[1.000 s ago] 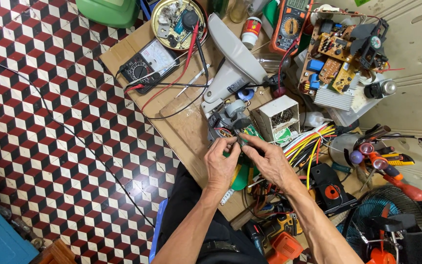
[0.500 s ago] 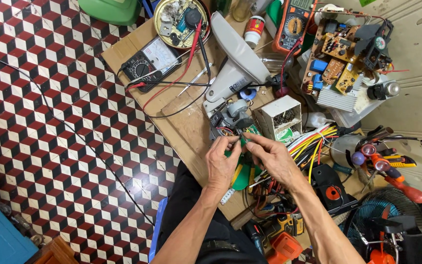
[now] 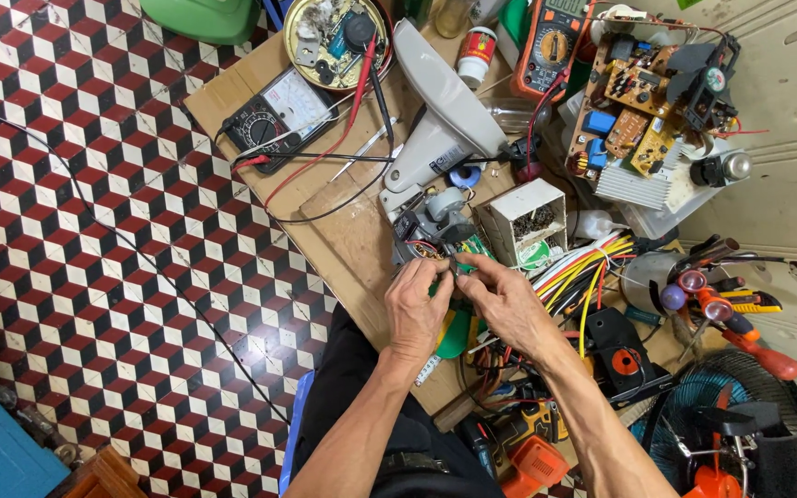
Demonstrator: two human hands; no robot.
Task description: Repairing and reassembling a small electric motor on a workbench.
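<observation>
My left hand (image 3: 419, 306) and my right hand (image 3: 505, 300) meet over the front part of a wooden board (image 3: 348, 235). Their fingertips pinch a small dark part (image 3: 454, 268) joined to thin wires, just in front of a green circuit board (image 3: 478, 249). Above them lies a grey plastic housing (image 3: 443, 120) with a small motor (image 3: 443, 205). A bundle of yellow, white and red wires (image 3: 588, 267) runs to the right of my right hand. What exactly sits between the fingers is too small to tell.
An analog meter (image 3: 279, 115) with red and black leads, a round tin of parts (image 3: 336, 35), an orange multimeter (image 3: 553, 41), a white open box (image 3: 526, 219), circuit boards (image 3: 634, 124), screwdrivers (image 3: 735, 318) and a fan (image 3: 740, 433) crowd the board. Checkered floor (image 3: 94, 231) lies left.
The view has shifted slightly. Both hands stay together at the same spot, fingers working the small part; nothing else has moved.
</observation>
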